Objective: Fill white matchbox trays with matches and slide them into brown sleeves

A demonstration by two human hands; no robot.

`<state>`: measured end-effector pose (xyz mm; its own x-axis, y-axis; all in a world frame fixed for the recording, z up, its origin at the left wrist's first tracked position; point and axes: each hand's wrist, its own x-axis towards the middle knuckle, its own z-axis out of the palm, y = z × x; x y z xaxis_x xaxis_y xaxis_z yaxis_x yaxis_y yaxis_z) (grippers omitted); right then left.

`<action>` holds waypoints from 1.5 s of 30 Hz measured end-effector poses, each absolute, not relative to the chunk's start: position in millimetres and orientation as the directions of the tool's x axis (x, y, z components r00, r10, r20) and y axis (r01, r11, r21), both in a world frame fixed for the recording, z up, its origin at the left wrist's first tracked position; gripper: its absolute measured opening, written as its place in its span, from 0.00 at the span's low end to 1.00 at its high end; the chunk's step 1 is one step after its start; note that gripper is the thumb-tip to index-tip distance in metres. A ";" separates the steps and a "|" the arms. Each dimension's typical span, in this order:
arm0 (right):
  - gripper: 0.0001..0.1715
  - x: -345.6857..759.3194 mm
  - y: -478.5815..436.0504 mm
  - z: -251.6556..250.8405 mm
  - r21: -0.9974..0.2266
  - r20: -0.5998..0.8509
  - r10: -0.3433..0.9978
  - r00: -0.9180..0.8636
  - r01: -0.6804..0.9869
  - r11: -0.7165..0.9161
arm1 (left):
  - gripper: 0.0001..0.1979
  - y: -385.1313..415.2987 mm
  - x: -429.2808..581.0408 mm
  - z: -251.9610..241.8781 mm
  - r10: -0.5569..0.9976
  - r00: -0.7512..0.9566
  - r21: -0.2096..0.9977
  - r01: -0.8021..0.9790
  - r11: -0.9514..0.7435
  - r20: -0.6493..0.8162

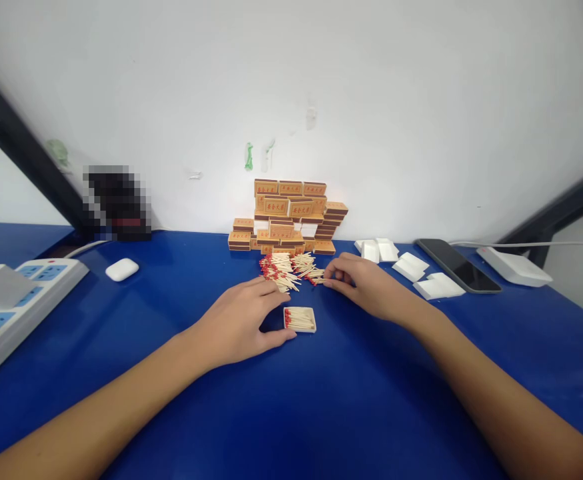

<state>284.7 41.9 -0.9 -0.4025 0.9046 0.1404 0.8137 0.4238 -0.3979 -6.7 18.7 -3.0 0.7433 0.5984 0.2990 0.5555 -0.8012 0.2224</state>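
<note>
A small white matchbox tray (313, 327), partly filled with red-tipped matches (298, 319), lies on the blue table. My left hand (238, 317) rests beside its left end, thumb and index finger spread around the near and far corners. The thumb tip seems to touch the near corner; a firm grip cannot be made out. Behind the tray is a loose pile of matches (281, 270), and some of my left fingers reach its near side. At the pile's right edge, my right hand (358, 283) pinches matches between thumb and fingers.
Stacked orange matchboxes (276, 207) stand against the white wall behind the pile. To the right lie several white empty trays (411, 267), a phone (458, 265) and a white device (515, 267). A white earbud case (122, 269) and a power strip (51, 280) are at left.
</note>
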 end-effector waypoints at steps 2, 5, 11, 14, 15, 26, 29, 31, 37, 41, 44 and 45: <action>0.09 284.3 41.0 0.1 -0.397 0.127 0.904 -0.407 0.814 0.423 | 0.22 18.6 -6.6 -3.2 0.598 0.742 0.223 0.555 -0.802 0.304; 0.10 283.9 38.9 1.7 -0.380 0.106 0.909 -0.403 0.828 0.412 | 0.22 18.5 -6.3 -3.1 0.592 0.742 0.222 0.548 -0.806 0.315; 0.10 290.2 36.9 6.4 -0.338 0.105 0.904 -0.415 0.840 0.425 | 0.20 19.1 -7.0 -3.7 0.591 0.743 0.215 0.551 -0.806 0.313; 0.10 294.3 36.6 10.0 -0.336 0.131 0.907 -0.401 0.842 0.421 | 0.20 19.3 -7.0 -4.0 0.591 0.745 0.217 0.550 -0.807 0.310; 0.10 294.7 36.2 11.3 -0.336 0.139 0.907 -0.397 0.843 0.421 | 0.20 19.3 -6.9 -4.0 0.588 0.747 0.216 0.547 -0.809 0.311; 0.12 290.3 31.4 17.2 -0.325 0.206 0.902 -0.380 0.842 0.430 | 0.17 19.6 -6.9 -2.4 0.595 0.747 0.247 0.542 -0.803 0.296; 0.11 285.7 26.9 18.8 -0.335 0.229 0.883 -0.411 0.818 0.467 | 0.16 19.4 -6.2 -1.7 0.592 0.751 0.244 0.540 -0.805 0.292; 0.12 278.8 20.7 21.6 -0.359 0.233 0.871 -0.431 0.795 0.490 | 0.15 19.0 -5.9 -1.0 0.592 0.751 0.247 0.539 -0.805 0.291; 0.11 252.2 -0.2 29.5 -0.451 0.134 0.868 -0.478 0.751 0.483 | 0.14 19.0 -6.2 0.5 0.599 0.749 0.261 0.541 -0.800 0.285; 0.10 243.1 -5.3 25.5 -0.442 0.085 0.837 -0.541 0.732 0.518 | 0.14 19.3 -5.4 0.7 0.602 0.746 0.264 0.543 -0.797 0.284; 0.08 241.0 -6.4 20.0 -0.430 0.071 0.820 -0.568 0.724 0.539 | 0.15 19.3 -4.7 0.9 0.603 0.744 0.265 0.543 -0.797 0.287; 0.08 240.6 -6.7 18.5 -0.428 0.068 0.819 -0.569 0.725 0.540 | 0.15 19.5 -4.6 1.0 0.603 0.745 0.265 0.543 -0.797 0.286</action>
